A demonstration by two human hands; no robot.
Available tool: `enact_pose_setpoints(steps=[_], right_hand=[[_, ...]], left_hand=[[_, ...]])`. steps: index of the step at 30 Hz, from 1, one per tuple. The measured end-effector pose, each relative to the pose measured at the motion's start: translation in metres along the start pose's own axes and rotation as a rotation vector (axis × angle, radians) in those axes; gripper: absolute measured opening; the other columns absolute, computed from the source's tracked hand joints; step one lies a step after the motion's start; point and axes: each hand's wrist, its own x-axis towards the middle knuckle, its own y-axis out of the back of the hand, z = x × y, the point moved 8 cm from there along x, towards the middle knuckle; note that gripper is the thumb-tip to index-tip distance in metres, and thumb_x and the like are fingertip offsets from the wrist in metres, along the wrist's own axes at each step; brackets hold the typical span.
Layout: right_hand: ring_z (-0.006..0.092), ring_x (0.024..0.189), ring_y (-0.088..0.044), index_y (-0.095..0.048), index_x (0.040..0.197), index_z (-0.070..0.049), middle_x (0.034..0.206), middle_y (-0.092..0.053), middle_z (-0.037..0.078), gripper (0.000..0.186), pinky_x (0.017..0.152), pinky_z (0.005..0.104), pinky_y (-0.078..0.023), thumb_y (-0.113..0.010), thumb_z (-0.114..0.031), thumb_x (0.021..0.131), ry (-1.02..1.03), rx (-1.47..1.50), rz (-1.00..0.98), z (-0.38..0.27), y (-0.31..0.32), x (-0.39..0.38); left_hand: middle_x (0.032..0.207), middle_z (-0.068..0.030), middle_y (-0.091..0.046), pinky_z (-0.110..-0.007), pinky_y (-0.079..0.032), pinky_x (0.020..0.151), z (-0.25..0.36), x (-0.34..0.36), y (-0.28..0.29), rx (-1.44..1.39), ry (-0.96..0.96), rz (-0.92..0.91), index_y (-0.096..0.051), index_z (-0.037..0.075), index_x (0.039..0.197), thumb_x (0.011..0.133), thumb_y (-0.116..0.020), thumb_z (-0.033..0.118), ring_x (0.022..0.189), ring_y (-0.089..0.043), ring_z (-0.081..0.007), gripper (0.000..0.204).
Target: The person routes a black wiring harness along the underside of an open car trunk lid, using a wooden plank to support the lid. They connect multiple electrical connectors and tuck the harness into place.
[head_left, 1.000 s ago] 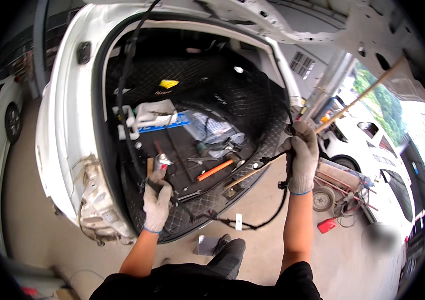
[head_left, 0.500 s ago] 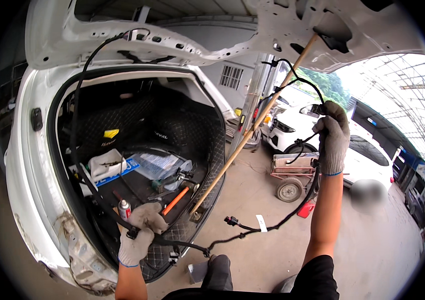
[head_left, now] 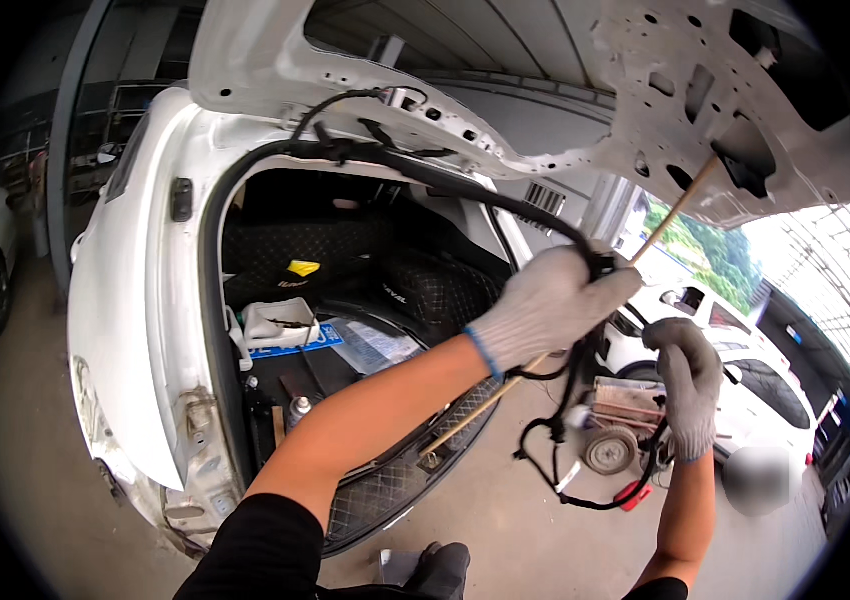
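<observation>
A black wiring harness [head_left: 445, 182] runs from the raised white tailgate [head_left: 635, 120] across the top of the boot opening to my left hand [head_left: 555, 305]. That hand wears a grey work glove and is closed around the thick trunk of the harness, in front of a wooden pole. Below it the thinner branches hang in a loop, with connectors and a white tag. To the right, my gloved right hand [head_left: 687, 380] has its fingers curled in at the harness's loose part; they hide just how it is gripped.
The wooden pole [head_left: 680, 212] slants from the boot sill up to the tailgate. In the boot [head_left: 345, 245] lie a white tray [head_left: 277, 318], a blue plate [head_left: 295, 347] and a spray can [head_left: 299, 408]. Beyond stand a cart [head_left: 627, 402], a red container [head_left: 633, 494] and white cars [head_left: 765, 385].
My left hand has moved up and right from the boot sill, carrying the harness trunk. My right hand is lower, and the harness branches now hang bunched between the hands. The view has shifted left.
</observation>
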Motion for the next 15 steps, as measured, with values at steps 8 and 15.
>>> enact_pose_setpoints(steps=[8, 15], right_hand=[[0.0246, 0.094, -0.071, -0.07, 0.107, 0.0, 0.108, -0.071, 0.016, 0.036, 0.081, 0.0365, -0.056, -0.072, -0.027, 0.083, 0.16, -0.468, -0.157, -0.034, -0.016, -0.01], [0.0141, 0.09, -0.064, -0.066, 0.123, 0.003, 0.108, -0.071, 0.013, 0.034, 0.079, 0.0273, -0.052, -0.053, -0.015, 0.097, -0.031, 0.107, 0.544, 0.005, 0.091, 0.027]], left_hand=[[0.073, -0.0117, -0.07, -0.033, -0.054, 0.062, -0.002, 0.038, 0.017, 0.213, 0.147, 0.073, -0.074, 0.004, 0.091, 0.092, -0.065, 0.051, 0.065, -0.068, -0.0191, 0.048], [0.089, -0.0041, -0.069, -0.026, -0.054, 0.07, 0.017, 0.062, 0.09, -0.451, -0.144, 0.156, -0.066, 0.003, 0.12, 0.102, -0.054, 0.021, 0.079, -0.067, -0.0109, 0.028]])
